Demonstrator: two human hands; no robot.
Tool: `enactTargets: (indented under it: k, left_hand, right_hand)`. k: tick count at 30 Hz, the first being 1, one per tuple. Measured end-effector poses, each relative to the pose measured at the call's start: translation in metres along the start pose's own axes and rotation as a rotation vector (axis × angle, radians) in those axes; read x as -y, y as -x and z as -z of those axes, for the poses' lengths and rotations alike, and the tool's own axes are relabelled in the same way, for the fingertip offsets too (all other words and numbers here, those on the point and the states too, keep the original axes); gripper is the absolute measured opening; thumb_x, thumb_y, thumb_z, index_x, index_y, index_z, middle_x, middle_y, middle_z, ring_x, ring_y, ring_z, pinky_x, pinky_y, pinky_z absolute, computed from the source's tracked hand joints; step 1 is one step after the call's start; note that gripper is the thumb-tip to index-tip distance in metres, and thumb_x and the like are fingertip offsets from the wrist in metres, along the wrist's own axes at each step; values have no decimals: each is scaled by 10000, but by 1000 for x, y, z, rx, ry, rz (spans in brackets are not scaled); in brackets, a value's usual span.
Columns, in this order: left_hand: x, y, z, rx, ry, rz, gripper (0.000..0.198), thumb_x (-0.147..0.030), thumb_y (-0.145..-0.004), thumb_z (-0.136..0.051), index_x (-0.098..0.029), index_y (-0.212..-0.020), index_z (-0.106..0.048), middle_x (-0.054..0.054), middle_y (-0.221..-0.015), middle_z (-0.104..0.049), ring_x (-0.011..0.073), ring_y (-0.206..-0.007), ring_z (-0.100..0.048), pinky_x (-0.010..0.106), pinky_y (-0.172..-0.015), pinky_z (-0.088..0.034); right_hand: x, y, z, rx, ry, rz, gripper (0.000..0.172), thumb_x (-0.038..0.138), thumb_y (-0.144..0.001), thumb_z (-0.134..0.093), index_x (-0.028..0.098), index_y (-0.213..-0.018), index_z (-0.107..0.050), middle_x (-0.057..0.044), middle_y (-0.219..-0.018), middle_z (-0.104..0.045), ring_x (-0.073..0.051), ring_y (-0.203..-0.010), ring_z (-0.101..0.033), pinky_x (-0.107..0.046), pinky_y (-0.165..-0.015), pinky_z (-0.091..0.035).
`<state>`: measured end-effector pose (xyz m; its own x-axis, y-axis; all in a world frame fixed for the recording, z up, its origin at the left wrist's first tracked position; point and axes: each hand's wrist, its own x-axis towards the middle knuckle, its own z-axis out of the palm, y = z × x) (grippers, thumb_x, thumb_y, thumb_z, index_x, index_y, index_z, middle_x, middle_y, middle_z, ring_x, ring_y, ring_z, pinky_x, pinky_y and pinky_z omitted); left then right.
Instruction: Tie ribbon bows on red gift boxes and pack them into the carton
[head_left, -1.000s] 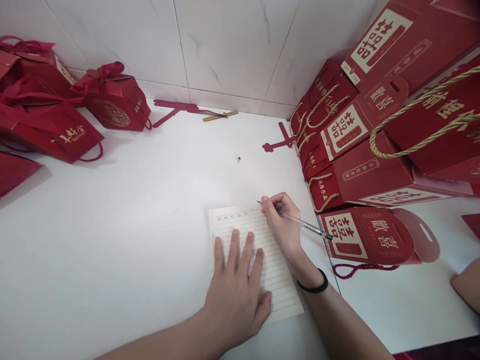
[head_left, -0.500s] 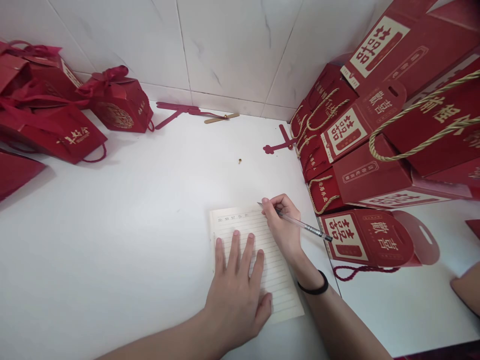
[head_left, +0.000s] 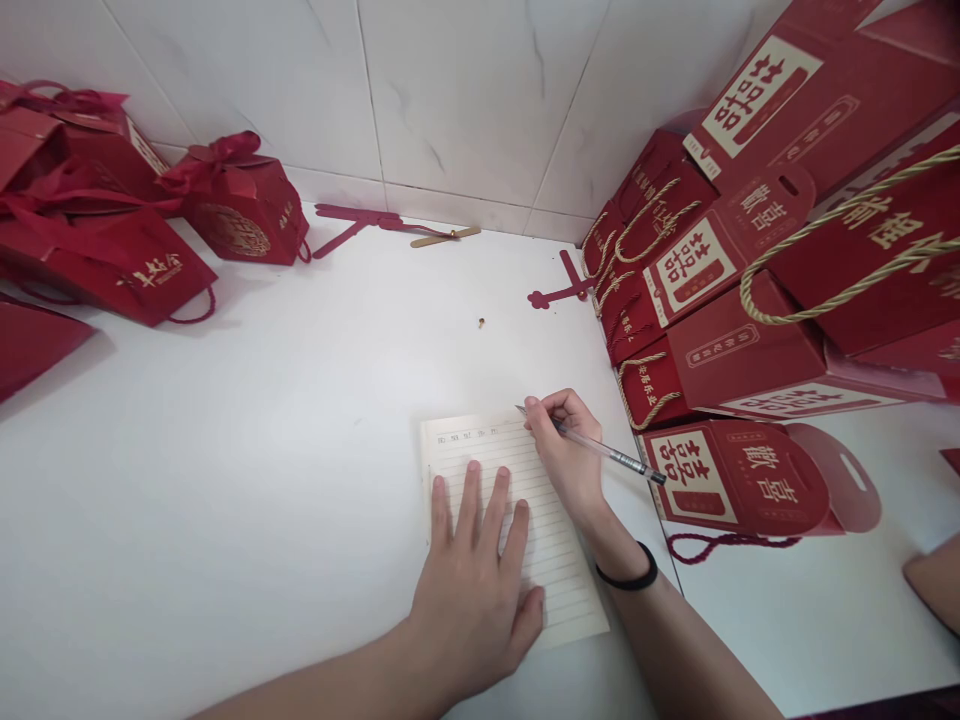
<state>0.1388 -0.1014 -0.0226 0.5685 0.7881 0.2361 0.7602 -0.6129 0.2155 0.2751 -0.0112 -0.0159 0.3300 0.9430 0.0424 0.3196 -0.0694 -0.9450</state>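
A lined cream sheet of paper (head_left: 555,560) lies on the white table (head_left: 225,460), with a short row of writing along its top line. My left hand (head_left: 476,575) lies flat on the sheet, fingers stretched out and apart. My right hand (head_left: 568,450) is closed around a clear pen (head_left: 607,452), its tip resting at the sheet's top right corner. A black band circles my right wrist.
Stacked red gift boxes with gold rope handles (head_left: 757,280) crowd the right side, the nearest one (head_left: 739,478) lying beside my right hand. More red bags (head_left: 112,260) and a ribboned box (head_left: 240,205) sit at the far left. Red paper strips (head_left: 360,220) lie by the tiled wall. Another person's arm (head_left: 934,590) shows at the right edge.
Almost nothing has moved. Both hands keep their places on the paper and the pen tip stays at the top right corner; only the view has shifted slightly.
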Motion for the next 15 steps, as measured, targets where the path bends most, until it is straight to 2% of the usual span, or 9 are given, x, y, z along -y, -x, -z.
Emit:
enactTargets:
  k: [15]
  left_hand:
    - [-1,0,0,-7,5,4,570,-495,-828,-433,-110,-1240,-523,193,-1399,-389,448,-1320,-225,638,-1037,-89]
  right_hand:
    - [0,0,0,6,-1,-1,284,407,-810,-583,191,-661,-474,32,-598,-508,-97,-491,-419,-234,-491,-368]
